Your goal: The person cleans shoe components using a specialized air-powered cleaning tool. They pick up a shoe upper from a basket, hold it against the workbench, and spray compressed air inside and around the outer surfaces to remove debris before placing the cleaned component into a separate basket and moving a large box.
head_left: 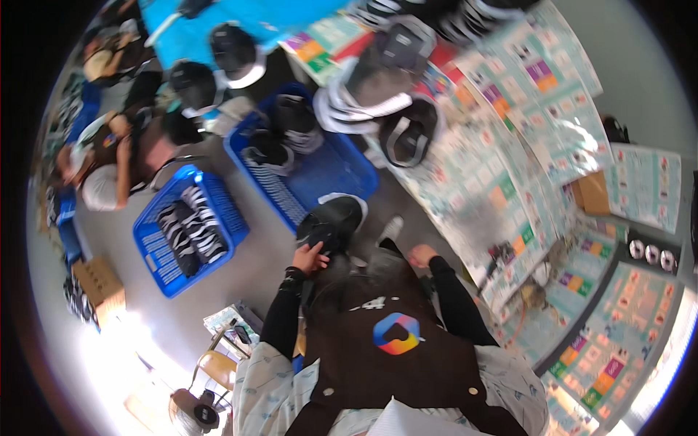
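My left hand is closed on the lower edge of a black cap with a white-edged brim. This cap is in front of my apron, beside the near end of a large blue basket. Near the table edge, my right hand has its fingers curled in; anything inside them is hidden. Between my hands is a blurred pale object, too smeared to name. Inside the large basket lie black caps with white edges.
A smaller blue basket holds rows of black-and-white items. To my right, a table covered with printed sheets carries a stack of caps. More caps stand by a bright blue surface. Another person sits at left.
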`<state>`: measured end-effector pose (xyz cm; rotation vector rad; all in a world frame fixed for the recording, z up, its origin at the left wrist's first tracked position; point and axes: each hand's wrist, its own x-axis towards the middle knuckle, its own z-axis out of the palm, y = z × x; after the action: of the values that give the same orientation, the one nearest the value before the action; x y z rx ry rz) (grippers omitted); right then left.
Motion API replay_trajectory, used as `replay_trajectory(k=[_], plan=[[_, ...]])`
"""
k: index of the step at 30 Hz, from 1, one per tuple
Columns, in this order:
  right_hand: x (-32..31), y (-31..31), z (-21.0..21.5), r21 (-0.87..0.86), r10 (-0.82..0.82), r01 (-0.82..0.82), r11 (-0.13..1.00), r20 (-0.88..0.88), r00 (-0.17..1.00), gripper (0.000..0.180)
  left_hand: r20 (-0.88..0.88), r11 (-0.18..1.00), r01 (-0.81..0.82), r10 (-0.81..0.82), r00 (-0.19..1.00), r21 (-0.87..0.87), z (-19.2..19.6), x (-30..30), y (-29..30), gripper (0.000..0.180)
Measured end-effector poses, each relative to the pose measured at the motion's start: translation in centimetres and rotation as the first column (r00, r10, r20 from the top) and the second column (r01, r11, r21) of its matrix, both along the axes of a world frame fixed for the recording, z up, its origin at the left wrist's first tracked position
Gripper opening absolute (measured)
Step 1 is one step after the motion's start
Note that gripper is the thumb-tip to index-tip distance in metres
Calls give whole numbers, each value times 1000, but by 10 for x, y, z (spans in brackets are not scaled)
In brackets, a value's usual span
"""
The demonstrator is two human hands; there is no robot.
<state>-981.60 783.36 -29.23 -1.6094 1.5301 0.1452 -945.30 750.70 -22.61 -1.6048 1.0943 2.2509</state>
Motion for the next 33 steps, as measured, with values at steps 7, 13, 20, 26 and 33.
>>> replay_trajectory(k=[7,13,20,26,33], plan=[[43,75,-53,357,-609,677,644,-296,736,18,483,452,675,-475,735,-583,-51,-4,78,36],[60,84,-47,329,-804,813,480,-205,558,24,627,411,691,-302,718,-594,-85,18,98,33],[58,89,-63,392,-835,854,342,-291,467,30,815,400,839,-294,499,-369,-118,-17,123,39],[54,95,-70,391,-866,871,296,-275,418,27,824,330,904,-405,396,-273,-118,-20,135,36],[27,77,-36,552,-694,580,600,-2,720,23,576,395,666,-336,746,-632,-117,15,131,28]])
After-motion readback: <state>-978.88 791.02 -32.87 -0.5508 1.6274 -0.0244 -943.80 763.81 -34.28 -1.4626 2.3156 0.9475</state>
